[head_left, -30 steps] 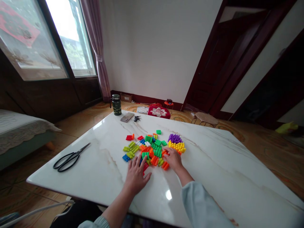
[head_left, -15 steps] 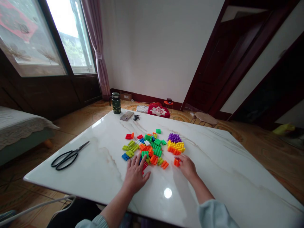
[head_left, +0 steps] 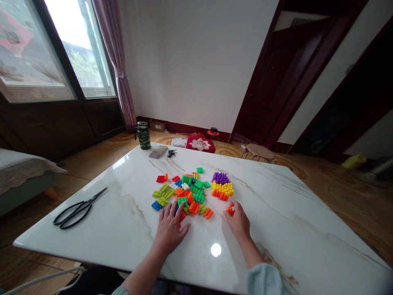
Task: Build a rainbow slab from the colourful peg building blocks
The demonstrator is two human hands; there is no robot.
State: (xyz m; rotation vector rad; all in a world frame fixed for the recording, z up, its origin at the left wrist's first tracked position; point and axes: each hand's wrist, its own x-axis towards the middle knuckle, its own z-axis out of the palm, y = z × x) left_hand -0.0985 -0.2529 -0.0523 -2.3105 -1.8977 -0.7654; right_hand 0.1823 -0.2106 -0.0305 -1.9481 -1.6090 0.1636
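Observation:
My left hand [head_left: 170, 225] lies with spread fingers at the near edge of a loose pile of plastic building blocks [head_left: 196, 195] in green, orange, lime, red, blue and white. Red blocks [head_left: 182, 217] show beside its fingers. To the right, my right hand [head_left: 238, 220] pinches an orange block [head_left: 229, 209] between thumb and fingers, low over the table; the hand partly hides it. Just beyond it stand neat groups of blocks: purple [head_left: 220, 178] at the back, yellow [head_left: 223, 188] in the middle, orange [head_left: 220, 195] in front.
Black-handled scissors [head_left: 80, 209] lie on the left of the white marbled table [head_left: 123, 213]. At the far left corner are a green camouflage flask [head_left: 143, 135], a blurred-out flat object [head_left: 157, 152] and keys [head_left: 171, 153]. A round stool [head_left: 260, 151] stands beyond the table.
The camera view has shifted slightly to the right. My right hand has turned around the orange block, covering more of it. My left hand stays spread at the pile.

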